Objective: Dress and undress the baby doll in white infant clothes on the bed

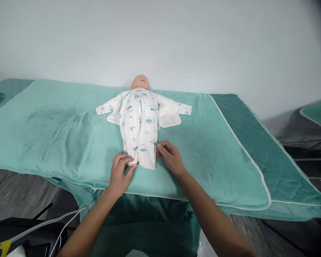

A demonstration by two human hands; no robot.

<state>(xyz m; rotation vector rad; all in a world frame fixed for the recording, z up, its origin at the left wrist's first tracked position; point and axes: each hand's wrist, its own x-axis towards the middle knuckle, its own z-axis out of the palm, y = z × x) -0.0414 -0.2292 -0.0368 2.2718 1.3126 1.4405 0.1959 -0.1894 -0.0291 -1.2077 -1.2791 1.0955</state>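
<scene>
A baby doll (pixel 140 81) lies on its back on the bed, head toward the wall. It wears a white printed shirt (pixel 169 113), spread out at both sides, and white printed pants (pixel 147 135). My left hand (pixel 121 173) is at the hem of the pant leg on the left, its fingers closed around the cuff, where a bit of the doll's foot shows. My right hand (pixel 170 157) pinches the outer edge of the other pant leg between thumb and forefinger. That leg's hem lies flat, with no foot showing.
A light green cover (pixel 203 160) with white piping lies over the bed, above a darker green sheet (pixel 254 139). Behind stands a pale wall (pixel 160 39). A white cable (pixel 42 223) and a black bag (pixel 29 232) are at the lower left.
</scene>
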